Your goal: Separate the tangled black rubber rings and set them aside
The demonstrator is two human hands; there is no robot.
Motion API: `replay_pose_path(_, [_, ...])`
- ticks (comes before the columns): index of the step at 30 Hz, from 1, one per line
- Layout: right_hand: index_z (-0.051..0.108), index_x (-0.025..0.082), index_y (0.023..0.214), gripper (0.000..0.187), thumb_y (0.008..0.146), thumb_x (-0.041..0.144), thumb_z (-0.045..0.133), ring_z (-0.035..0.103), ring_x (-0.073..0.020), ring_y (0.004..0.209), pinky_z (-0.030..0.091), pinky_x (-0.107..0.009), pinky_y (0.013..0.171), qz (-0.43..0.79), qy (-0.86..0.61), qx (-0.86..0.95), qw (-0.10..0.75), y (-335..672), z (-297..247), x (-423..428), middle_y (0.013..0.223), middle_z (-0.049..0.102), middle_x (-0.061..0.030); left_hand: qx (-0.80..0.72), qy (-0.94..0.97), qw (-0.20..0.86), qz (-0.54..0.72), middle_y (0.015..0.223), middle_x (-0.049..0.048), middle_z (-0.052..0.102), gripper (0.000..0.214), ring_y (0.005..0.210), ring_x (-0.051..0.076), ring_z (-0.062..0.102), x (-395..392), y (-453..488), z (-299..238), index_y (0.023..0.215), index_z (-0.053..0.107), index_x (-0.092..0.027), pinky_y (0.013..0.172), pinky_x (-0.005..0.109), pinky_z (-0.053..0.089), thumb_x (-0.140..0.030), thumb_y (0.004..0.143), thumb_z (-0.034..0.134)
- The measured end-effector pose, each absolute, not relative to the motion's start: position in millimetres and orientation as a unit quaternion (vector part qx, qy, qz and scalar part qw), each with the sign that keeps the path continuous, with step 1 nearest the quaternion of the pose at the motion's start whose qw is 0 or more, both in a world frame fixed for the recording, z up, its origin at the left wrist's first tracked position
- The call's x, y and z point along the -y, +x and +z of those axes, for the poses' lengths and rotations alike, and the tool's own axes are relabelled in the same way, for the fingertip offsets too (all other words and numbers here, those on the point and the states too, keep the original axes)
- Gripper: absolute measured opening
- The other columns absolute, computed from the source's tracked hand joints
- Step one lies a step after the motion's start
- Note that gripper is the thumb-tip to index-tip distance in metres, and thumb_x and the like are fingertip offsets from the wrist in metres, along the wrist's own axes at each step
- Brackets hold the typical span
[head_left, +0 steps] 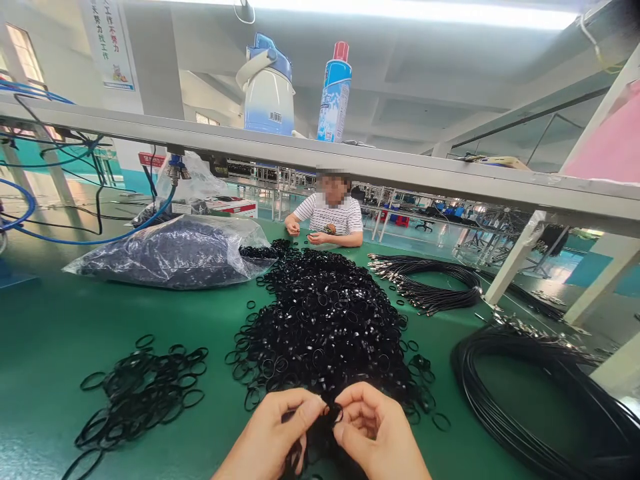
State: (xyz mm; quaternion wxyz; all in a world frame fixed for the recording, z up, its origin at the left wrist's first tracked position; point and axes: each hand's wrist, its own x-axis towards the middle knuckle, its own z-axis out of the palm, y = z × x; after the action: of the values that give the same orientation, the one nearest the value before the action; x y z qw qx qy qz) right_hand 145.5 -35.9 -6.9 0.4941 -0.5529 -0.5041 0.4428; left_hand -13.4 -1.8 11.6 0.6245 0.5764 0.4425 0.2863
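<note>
While the left hand (pixel 267 437) and right hand (pixel 377 433) pinch black rubber rings (pixel 333 415) between pressed fingers (pixel 313 405), the tangled bunch (pixel 315 443) hangs lengthwise downward, toward the person.

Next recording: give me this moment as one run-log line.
left hand: pinching black rubber rings | right hand: pinching same rings | beside: heap of rings, coiled black cable | opposite: seated co-worker

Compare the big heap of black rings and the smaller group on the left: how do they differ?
The big heap is much larger than the smaller group. The heap lies thick and hides the green bench top; the group lies loose and shows it. Both are black rings.
</note>
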Motion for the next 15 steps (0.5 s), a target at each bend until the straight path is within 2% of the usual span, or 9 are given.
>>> replay_pose_path(2, [0.059,0.018,0.083,0.024,0.060,0.021,0.061,0.050,-0.0104,0.054,0.040,-0.022,0.054,0.433,-0.554,0.513,0.492,145,-8,36,0.059,0.057,0.0042,-0.441,0.479,0.702,0.290,0.047,-0.0072,0.046,0.053,0.035,0.004,0.029,1,-14,12,0.086,0.065,-0.015,0.035,0.017,0.014,-0.065,0.066,0.059])
replay_pose_path(4, [0.059,0.019,0.092,0.030,0.062,0.022,0.059,0.051,-0.0110,0.054,0.040,-0.022,0.054,0.409,-0.566,0.526,0.485,146,-7,37,0.059,0.056,0.0055,-0.420,0.382,0.768,0.298,0.059,-0.0027,0.056,0.048,0.041,0.004,0.035,2,-16,13,0.095,0.063,-0.015,0.037,0.016,0.016,-0.053,0.066,0.065])
replay_pose_path(6, [0.059,0.021,0.099,0.034,0.065,0.024,0.058,0.054,-0.0128,0.057,0.041,-0.023,0.055,0.368,-0.588,0.542,0.474,148,-4,38,0.061,0.058,0.0049,-0.393,0.348,0.792,0.311,0.068,0.0018,0.062,0.039,0.047,0.005,0.040,2,-17,12,0.096,0.062,-0.014,0.039,0.015,0.020,-0.037,0.066,0.069])
replay_pose_path(8, [0.060,0.022,0.103,0.034,0.070,0.025,0.056,0.058,-0.0143,0.063,0.043,-0.024,0.058,0.320,-0.607,0.556,0.468,148,-1,40,0.073,0.064,0.0017,-0.370,0.371,0.792,0.313,0.066,0.0025,0.063,0.033,0.043,0.003,0.038,2,-18,10,0.095,0.061,-0.013,0.038,0.015,0.019,-0.032,0.069,0.069])
replay_pose_path(11, [0.065,0.024,0.099,0.027,0.075,0.030,0.055,0.061,-0.0162,0.071,0.043,-0.024,0.058,0.274,-0.609,0.573,0.474,146,3,43,0.089,0.066,-0.0024,-0.344,0.437,0.773,0.305,0.062,0.0017,0.065,0.031,0.033,0.001,0.033,0,-17,4,0.088,0.057,-0.014,0.032,0.015,0.011,-0.041,0.075,0.065])
replay_pose_path(15, [0.069,0.023,0.088,0.020,0.075,0.035,0.060,0.061,-0.0165,0.066,0.042,-0.023,0.054,0.310,-0.583,0.608,0.441,139,-1,45,0.077,0.068,-0.0023,-0.346,0.499,0.743,0.282,0.059,0.0020,0.067,0.037,0.027,0.002,0.038,1,-14,-5,0.072,0.051,-0.017,0.026,0.015,0.010,-0.052,0.076,0.062])
